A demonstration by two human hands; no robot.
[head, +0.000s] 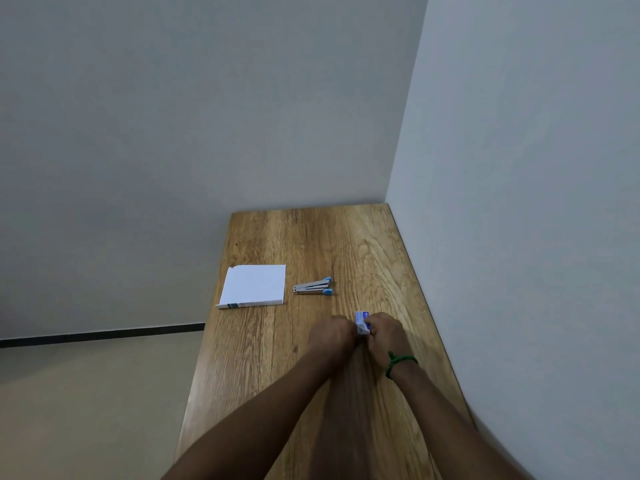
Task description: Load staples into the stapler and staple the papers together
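Both grips closed on one item: left hand (pixel 330 332) and right hand (pixel 382 332) pinch a small white-and-blue staple box (pixel 362 322) between them, held just above the desk (pixel 311 237) near its right side. Green band (pixel 400 363) on the right wrist.

Stapler (pixel 312 286): lies on the desk, untouched, well apart from the hands. Hinged open in a narrow V; long axis runs left to right, blue-tipped ends pointing right, hinge at left.

Paper stack (pixel 254 285): white, flat, just left of the stapler, near the desk's left edge.
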